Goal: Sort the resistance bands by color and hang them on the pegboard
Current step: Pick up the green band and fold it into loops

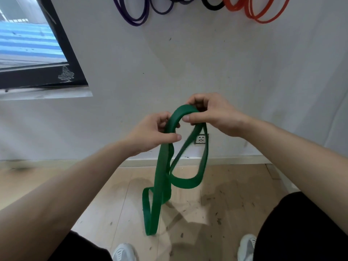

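Both hands are on the wide green rubber resistance band [163,166]. The left hand [154,132] pinches one strand, the right hand [212,115] curls round the loop's top, and the rest dangles below. It looks like untangling; next, lift it above the hands, beside the orange rubber bands [260,13].

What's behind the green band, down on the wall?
A socket shows through the green band's loop, low on the wall. Band strands cross the socket's left and right edges, so the full plate cannot be seen.
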Motion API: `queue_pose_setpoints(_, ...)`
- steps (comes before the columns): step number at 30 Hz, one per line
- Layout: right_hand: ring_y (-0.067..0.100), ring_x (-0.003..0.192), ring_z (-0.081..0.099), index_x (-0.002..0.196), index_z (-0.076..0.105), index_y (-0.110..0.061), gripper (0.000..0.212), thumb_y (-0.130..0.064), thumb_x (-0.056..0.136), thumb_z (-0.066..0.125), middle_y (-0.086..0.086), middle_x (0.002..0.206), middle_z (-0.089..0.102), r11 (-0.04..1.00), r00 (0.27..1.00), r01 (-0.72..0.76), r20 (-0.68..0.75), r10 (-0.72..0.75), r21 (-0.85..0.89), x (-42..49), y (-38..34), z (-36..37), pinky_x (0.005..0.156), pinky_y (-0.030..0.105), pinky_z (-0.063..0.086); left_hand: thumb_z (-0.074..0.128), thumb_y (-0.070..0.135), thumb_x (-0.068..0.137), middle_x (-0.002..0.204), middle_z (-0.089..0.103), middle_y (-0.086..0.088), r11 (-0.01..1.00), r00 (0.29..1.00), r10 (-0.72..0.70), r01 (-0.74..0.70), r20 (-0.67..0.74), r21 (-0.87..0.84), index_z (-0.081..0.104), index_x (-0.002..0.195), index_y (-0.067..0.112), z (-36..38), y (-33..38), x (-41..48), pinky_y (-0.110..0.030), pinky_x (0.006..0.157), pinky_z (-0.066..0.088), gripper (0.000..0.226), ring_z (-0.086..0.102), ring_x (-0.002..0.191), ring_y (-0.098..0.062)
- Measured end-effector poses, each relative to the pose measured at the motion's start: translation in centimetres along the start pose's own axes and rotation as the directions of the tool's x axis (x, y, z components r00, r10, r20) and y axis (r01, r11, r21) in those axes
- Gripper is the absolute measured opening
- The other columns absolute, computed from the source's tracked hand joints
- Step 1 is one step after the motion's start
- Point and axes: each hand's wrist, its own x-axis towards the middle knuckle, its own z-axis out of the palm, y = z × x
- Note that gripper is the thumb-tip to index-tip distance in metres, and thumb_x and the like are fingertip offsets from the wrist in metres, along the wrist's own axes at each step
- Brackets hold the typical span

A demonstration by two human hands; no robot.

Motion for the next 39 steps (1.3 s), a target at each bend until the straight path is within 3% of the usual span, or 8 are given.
queue_pose_setpoints(4, 0.013, 0.079, 0.064, 0.094, 0.067, -0.01, 0.012, -0.003, 0.087, 0.073, 0.003, 0.086, 0.067, 0.991, 0.993, 0.054, -0.113, -0.041, 0.122, -0.3, -0.5, -1.5, 0.079, 0.034, 0.056, 0.078, 0.011, 0.082, 0.083, 0.063, -0.006, 0.998, 0.998, 0.014, -0.01, -0.061, 0.064, 0.062, 0.094, 0.012, 1.1, -0.7, 0.3, -0.046, 0.086, 0.059, 0.02, 0.066, 0.079, -0.021)
queue_pose_setpoints(8, 0.016, 0.081, 0.062, 0.091, 0.067, -0.013, 0.01, -0.006, 0.087, 0.073, 0.003, 0.087, 0.067, 0.975, 0.979, 0.068, -0.2, -0.025, 0.209, -0.4, -0.2, -2.3, 0.079, 0.033, 0.054, 0.074, 0.006, 0.086, 0.09, 0.068, -0.018, 0.997, 0.999, -0.054, 0.053, 0.008, 0.063, 0.057, 0.104, 0.012, 1.5, -1.4, 0.4, -0.047, 0.089, 0.059, 0.025, 0.069, 0.089, -0.032)
queue_pose_setpoints(12, 0.016, 0.077, 0.061, 0.094, 0.067, -0.011, 0.006, -0.007, 0.09, 0.07, 0.001, 0.082, 0.063, 0.974, 0.97, 0.034, -0.242, 0.022, 0.222, -0.5, 1.0, -4.1, 0.082, 0.035, 0.053, 0.073, 0.006, 0.088, 0.07, 0.06, 0.007, 0.995, 0.996, -0.089, 0.089, -0.002, 0.044, 0.057, 0.104, 0.017, 1.9, -1.5, 0.5, -0.04, 0.081, 0.057, 0.025, 0.064, 0.072, -0.015)
queue_pose_setpoints(17, 0.022, 0.087, 0.068, 0.111, 0.062, 0.005, 0.024, -0.008, 0.091, 0.069, 0.009, 0.091, 0.066, 0.981, 0.979, -0.195, -0.054, 0.196, 0.023, -1.5, 3.4, -7.2, 0.096, 0.041, 0.053, 0.077, 0.003, 0.083, 0.08, 0.073, 0.004, 0.981, 0.973, -0.091, 0.051, -0.21, -0.189, 0.063, 0.115, 0.01, -0.4, -0.5, 0.9, -0.037, 0.086, 0.05, 0.035, 0.068, 0.08, -0.014)
queue_pose_setpoints(21, 0.027, 0.103, 0.071, 0.112, 0.067, -0.008, 0.027, -0.015, 0.088, 0.076, 0.013, 0.106, 0.073, 0.94, 0.934, -0.292, 0.158, 0.32, -0.177, -1.4, 4.4, -5.1, 0.1, 0.044, 0.053, 0.076, 0.006, 0.081, 0.1, 0.077, 0.0, 0.974, 0.977, 0.006, -0.054, -0.211, -0.222, 0.07, 0.112, 0.018, -0.6, 1.0, 0.5, -0.03, 0.093, 0.051, 0.034, 0.071, 0.1, -0.015)
queue_pose_setpoints(26, 0.018, 0.101, 0.069, 0.121, 0.064, -0.008, 0.04, -0.021, 0.086, 0.078, 0.004, 0.107, 0.072, 0.984, 0.97, -0.172, 0.17, 0.175, -0.036, -0.6, 2.7, -1.3, 0.087, 0.027, 0.052, 0.078, 0.007, 0.081, 0.107, 0.077, -0.002, 0.984, 0.98, 0.094, -0.119, -0.177, -0.134, 0.071, 0.114, 0.018, 0.5, 1.9, 0.6, -0.028, 0.093, 0.054, 0.036, 0.071, 0.105, -0.017)
queue_pose_setpoints(34, 0.016, 0.093, 0.069, 0.106, 0.073, -0.012, 0.019, -0.017, 0.087, 0.076, 0.005, 0.095, 0.074, 0.999, 0.999, 0.006, -0.041, -0.004, 0.051, 0.6, 1.4, 1.1, 0.089, 0.031, 0.055, 0.078, 0.002, 0.082, 0.098, 0.075, -0.006, 0.99, 0.968, 0.125, -0.136, -0.216, -0.038, 0.064, 0.119, 0.018, -0.7, 1.6, 0.3, -0.032, 0.089, 0.058, 0.042, 0.073, 0.095, -0.022)
queue_pose_setpoints(39, 0.02, 0.084, 0.068, 0.103, 0.071, -0.005, 0.015, -0.013, 0.09, 0.072, 0.01, 0.09, 0.069, 0.988, 0.975, 0.105, -0.207, -0.08, 0.114, 1.0, -0.3, 1.5, 0.087, 0.035, 0.057, 0.077, 0.004, 0.082, 0.098, 0.069, -0.007, 0.999, 0.987, 0.025, -0.018, -0.162, 0.039, 0.059, 0.118, 0.016, 0.1, -0.9, 0.3, -0.036, 0.089, 0.059, 0.042, 0.07, 0.094, -0.024)
